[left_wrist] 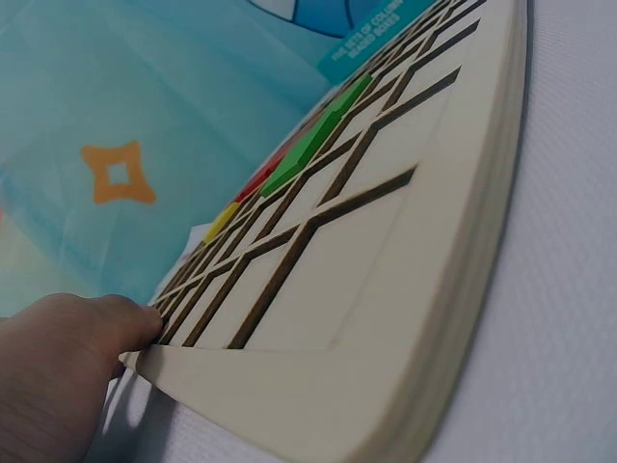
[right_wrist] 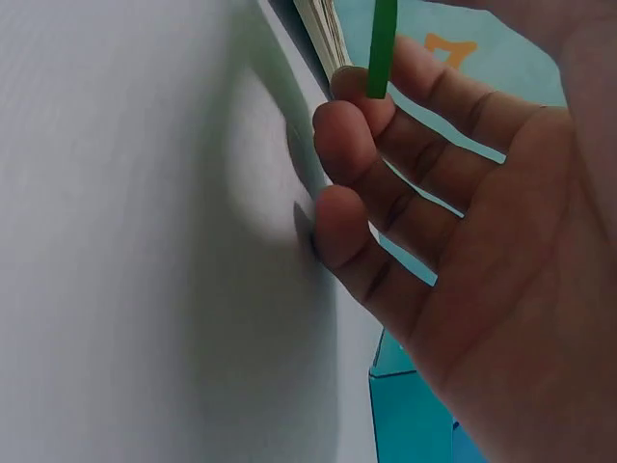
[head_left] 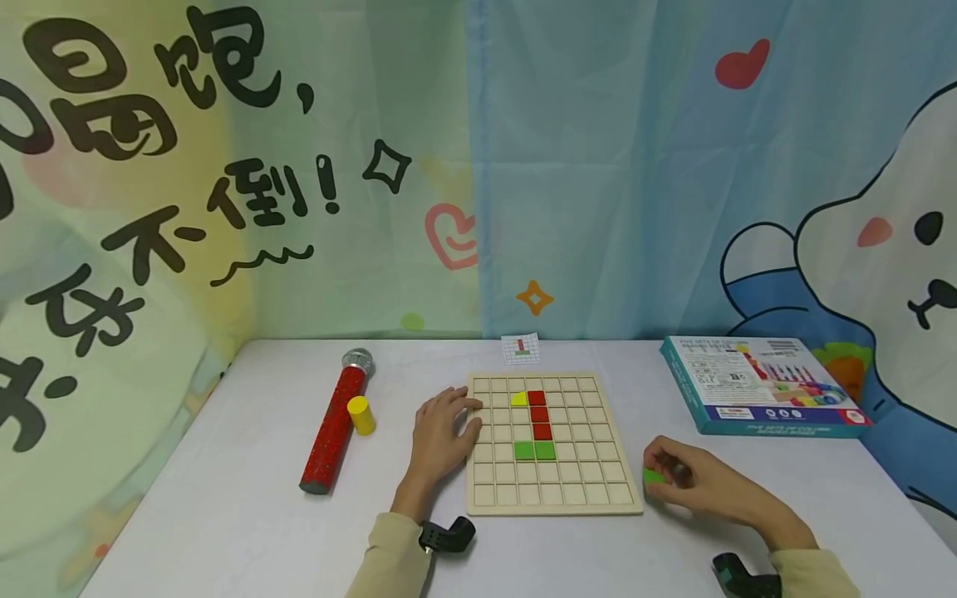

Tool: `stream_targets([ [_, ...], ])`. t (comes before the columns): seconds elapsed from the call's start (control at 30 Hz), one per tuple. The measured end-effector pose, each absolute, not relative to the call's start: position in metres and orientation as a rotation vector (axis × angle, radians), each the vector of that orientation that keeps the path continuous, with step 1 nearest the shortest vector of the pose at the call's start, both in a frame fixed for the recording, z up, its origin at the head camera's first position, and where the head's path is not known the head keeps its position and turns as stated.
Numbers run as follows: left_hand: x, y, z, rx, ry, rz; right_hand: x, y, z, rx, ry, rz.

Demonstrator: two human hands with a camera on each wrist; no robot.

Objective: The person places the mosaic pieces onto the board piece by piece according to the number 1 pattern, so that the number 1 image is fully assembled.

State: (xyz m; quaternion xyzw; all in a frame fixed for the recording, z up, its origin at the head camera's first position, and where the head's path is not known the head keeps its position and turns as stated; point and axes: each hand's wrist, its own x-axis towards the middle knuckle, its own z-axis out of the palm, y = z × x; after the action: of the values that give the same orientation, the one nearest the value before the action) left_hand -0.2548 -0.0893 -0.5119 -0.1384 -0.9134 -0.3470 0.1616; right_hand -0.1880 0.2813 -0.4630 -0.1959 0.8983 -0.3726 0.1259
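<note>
A wooden grid board (head_left: 568,510) lies on the table. In its cells sit a yellow tile (head_left: 519,399), a column of red tiles (head_left: 539,414) and two green tiles (head_left: 534,451) side by side. My left hand (head_left: 443,436) rests at the board's left edge, its thumb (left_wrist: 120,323) touching the rim in the left wrist view. Off the board's right side, my right hand (head_left: 699,477) pinches a green tile (head_left: 654,477) close over the table. The right wrist view shows that tile (right_wrist: 382,53) edge-on at the fingertips, the other fingers curved beneath.
Behind the board lies a small pattern card (head_left: 521,349). A red microphone-shaped tube (head_left: 334,432) and a yellow cylinder (head_left: 361,414) are at the left. The teal game box (head_left: 770,386) stands at the back right, before a printed curtain (head_left: 568,166).
</note>
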Motion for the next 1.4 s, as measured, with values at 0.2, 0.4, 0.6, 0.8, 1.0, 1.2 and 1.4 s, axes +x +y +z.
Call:
stream_targets([
  [0.2,-0.255,-0.089,-0.512,-0.393,-2.606,-1.016,-0.191,0.276,-0.462,-0.578,2.600,-1.109],
  [0.4,-0.254,-0.089,-0.511,-0.382,-2.614,-1.021,-0.195,0.269,-0.461,-0.592,2.599,-1.136],
  [0.6,-0.254,-0.089,-0.511,-0.378,-2.618,-1.026,-0.200,0.262,-0.465,-0.621,2.618,-1.196],
  [0.8,-0.254,-0.089,-0.511,-0.388,-2.611,-1.021,-0.203,0.253,-0.468,-0.629,2.645,-1.214],
  [1.0,-0.254,-0.089,-0.512,-0.389,-2.612,-1.012,-0.206,0.243,-0.468,-0.644,2.635,-1.235],
  [1.2,-0.256,-0.088,-0.512,-0.382,-2.618,-1.016,-0.210,0.237,-0.470,-0.659,2.645,-1.247],
  [1.4,-0.255,-0.089,-0.512,-0.380,-2.616,-1.010,-0.213,0.229,-0.469,-0.661,2.678,-1.235],
])
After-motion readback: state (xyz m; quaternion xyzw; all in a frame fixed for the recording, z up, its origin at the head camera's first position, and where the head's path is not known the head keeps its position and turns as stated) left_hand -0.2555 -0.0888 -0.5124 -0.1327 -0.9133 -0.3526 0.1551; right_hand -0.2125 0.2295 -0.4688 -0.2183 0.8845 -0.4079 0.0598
